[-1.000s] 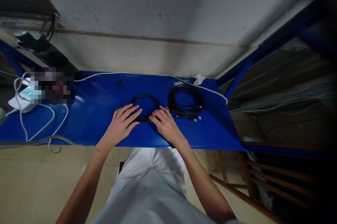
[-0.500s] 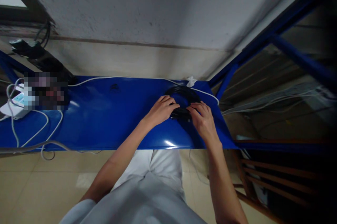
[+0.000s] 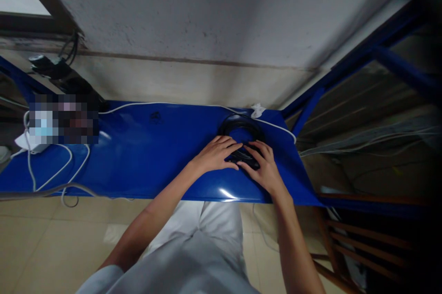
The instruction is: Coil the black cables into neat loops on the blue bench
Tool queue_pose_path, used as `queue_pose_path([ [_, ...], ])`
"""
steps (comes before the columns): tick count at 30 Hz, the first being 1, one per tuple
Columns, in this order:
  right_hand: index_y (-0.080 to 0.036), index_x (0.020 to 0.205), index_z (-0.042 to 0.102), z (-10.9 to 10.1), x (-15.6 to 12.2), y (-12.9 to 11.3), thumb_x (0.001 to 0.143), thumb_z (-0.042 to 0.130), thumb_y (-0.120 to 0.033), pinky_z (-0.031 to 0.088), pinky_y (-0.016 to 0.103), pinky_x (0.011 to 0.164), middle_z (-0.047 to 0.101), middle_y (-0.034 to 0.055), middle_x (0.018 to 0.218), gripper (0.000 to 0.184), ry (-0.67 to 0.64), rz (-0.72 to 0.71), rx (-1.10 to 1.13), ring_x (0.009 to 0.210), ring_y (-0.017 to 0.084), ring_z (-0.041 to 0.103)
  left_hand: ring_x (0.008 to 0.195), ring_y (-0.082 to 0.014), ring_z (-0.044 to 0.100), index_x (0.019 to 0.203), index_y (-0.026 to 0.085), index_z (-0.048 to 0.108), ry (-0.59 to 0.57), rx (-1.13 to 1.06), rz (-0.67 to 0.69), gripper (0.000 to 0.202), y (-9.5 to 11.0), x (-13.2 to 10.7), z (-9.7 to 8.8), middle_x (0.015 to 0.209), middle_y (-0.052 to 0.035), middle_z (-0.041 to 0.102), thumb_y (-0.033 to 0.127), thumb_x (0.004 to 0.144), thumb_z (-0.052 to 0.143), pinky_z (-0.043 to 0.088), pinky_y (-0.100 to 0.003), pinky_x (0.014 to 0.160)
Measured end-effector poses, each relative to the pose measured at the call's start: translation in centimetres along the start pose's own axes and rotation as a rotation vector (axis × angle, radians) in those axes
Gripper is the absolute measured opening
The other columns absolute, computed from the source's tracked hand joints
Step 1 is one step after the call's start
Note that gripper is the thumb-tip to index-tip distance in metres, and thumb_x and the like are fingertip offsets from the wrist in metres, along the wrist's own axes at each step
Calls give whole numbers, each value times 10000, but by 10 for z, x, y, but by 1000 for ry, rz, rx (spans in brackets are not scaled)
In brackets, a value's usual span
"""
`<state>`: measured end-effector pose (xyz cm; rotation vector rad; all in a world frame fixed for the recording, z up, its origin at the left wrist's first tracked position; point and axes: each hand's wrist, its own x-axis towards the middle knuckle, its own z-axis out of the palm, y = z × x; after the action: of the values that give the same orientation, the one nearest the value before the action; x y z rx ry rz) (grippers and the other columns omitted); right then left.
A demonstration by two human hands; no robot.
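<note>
A coil of black cable (image 3: 238,121) lies near the right end of the blue tabletop (image 3: 165,160). Across its near left part rests my left hand (image 3: 217,153), with the fingers over the cable and the thumb stretched along the near side. From the right, my right hand (image 3: 264,163) grips the same near part, its thumb and forefinger on either side of the strands. The two hands almost meet at the fingertips. Cable beneath both palms is hidden.
A white cable (image 3: 159,103) runs along the wall edge past a crumpled white scrap (image 3: 257,110). On the left are a white power strip (image 3: 36,147), looped cords and a dark cylindrical object (image 3: 69,75). Blue frame bars (image 3: 311,105) and a wooden chair (image 3: 369,243) stand at right.
My hands have moved closer together over the near part of the coil. Their thumbs, earlier near the fingertips, now stretch out along its near side. The view has shifted slightly.
</note>
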<state>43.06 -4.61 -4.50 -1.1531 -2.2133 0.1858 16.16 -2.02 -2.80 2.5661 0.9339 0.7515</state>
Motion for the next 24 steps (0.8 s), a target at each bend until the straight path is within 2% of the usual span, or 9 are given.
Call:
queue_pose_path([
  [3,-249,1454,727,4,3,1,1054,717,-505,591,628,1093,692,174,1332,476,-25,10,-55,1312,383,586,1374,-311,612,1497,187,644,-9,34,30,577,-3,1,2,1392,-144,706,444,1007,809,441,-462,1205],
  [6,-257,1370,774,7,3,1,1080,676,-476,608,608,1035,702,165,1252,375,-45,2,-61,1240,373,594,1338,-307,625,1443,168,676,-12,60,36,481,-3,0,3,1356,-145,724,402,1034,775,439,-474,1199],
  [10,-275,1329,781,10,6,-3,1079,678,-484,598,603,1053,698,154,1263,342,-61,-12,-26,1242,366,595,1369,-306,628,1468,197,667,4,23,1,460,2,-9,-1,1384,-143,720,378,1054,752,456,-494,1206],
  [13,-280,1398,743,8,9,-9,1071,692,-493,573,607,1109,683,156,1355,393,-77,-26,-9,1316,370,582,1470,-300,584,1546,240,614,58,-39,-56,481,9,-31,-16,1514,-140,663,366,1089,699,477,-489,1226],
  [15,-288,1493,679,5,7,-12,1037,737,-532,534,636,1158,648,165,1458,520,-47,-11,-29,1390,391,559,1513,-299,556,1588,266,575,116,-56,-123,505,16,-57,-30,1583,-136,623,369,1104,676,469,-512,1257],
  [18,-292,1607,564,0,-4,-16,997,775,-585,469,682,1197,584,187,1564,708,84,89,-88,1449,426,531,1450,-299,611,1567,292,586,219,-15,-292,445,25,-115,-52,1539,-122,662,327,1126,635,492,-552,1240],
  [21,-266,1596,553,2,-24,-23,1051,708,-532,473,664,1176,600,199,1525,625,239,249,-85,1412,410,560,1349,-295,675,1495,312,637,354,73,-433,385,34,-183,-70,1415,-94,728,244,1116,630,529,-550,1189],
  [24,-246,1529,593,9,-40,-34,1066,684,-486,499,638,1156,632,191,1441,529,301,345,-46,1364,388,591,1244,-292,720,1453,336,659,464,144,-502,394,41,-242,-79,1332,-71,752,197,1084,658,570,-530,1128],
])
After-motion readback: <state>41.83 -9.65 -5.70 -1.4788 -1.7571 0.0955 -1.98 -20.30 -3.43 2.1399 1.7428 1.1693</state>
